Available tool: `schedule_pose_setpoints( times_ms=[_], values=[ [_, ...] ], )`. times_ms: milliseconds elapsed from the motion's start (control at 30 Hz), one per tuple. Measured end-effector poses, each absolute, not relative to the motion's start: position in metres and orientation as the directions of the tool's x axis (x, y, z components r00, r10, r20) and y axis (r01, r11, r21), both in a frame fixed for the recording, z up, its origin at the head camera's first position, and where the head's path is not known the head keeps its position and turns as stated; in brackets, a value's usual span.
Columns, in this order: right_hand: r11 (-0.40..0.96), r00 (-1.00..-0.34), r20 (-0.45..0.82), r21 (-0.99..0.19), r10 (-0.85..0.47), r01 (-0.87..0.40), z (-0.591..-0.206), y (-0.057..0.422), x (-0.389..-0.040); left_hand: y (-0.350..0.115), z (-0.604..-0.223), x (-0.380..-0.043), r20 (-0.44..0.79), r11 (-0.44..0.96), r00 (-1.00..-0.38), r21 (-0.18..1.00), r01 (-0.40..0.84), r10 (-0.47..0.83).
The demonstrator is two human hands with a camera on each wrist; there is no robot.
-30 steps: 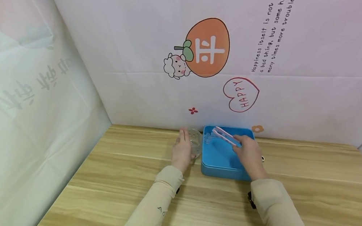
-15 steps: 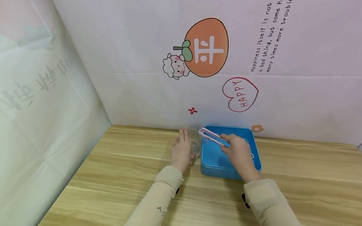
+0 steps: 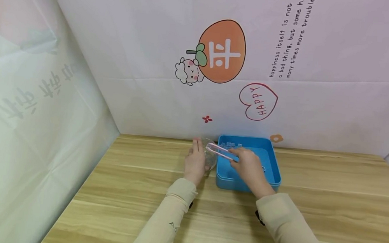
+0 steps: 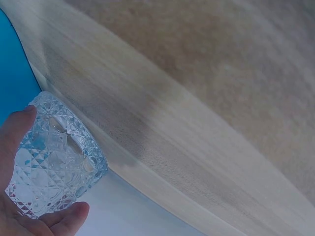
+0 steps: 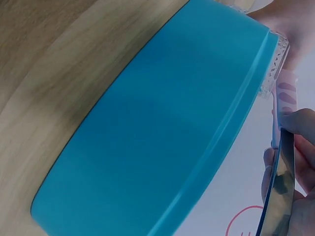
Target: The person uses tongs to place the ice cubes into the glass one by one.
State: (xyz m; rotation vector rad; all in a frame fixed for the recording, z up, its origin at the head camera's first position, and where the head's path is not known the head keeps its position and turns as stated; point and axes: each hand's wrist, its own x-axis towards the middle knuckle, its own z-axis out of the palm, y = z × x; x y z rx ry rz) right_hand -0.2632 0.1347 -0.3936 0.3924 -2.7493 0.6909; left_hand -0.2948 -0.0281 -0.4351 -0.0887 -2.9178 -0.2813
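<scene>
Slim pink tongs (image 3: 219,154): tips above the clear, faceted glass bowl (image 4: 59,157), gripped in the fingers of the right hand (image 3: 249,168); any load too small to tell. Best lowered inside the rim before easing the squeeze. Bowl: on the wood-grain desk (image 3: 131,193), held between left hand's (image 3: 195,162) thumb and fingers; worth keeping steady. Blue rectangular open box (image 3: 231,184): beside the bowl, small translucent pieces (image 3: 229,144) within.
</scene>
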Motion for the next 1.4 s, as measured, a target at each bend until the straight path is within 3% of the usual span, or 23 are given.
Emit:
schedule_pose_setpoints(
  times_ms=[1400],
  values=[
    [0.846, -0.930, 0.328, -0.436, -0.167, -0.305, -0.4026, 0.1369, -0.2631, -0.0266, -0.4357, -0.2951, 0.215, 0.975, -0.976, 0.210, 0.069, 0.023]
  ],
)
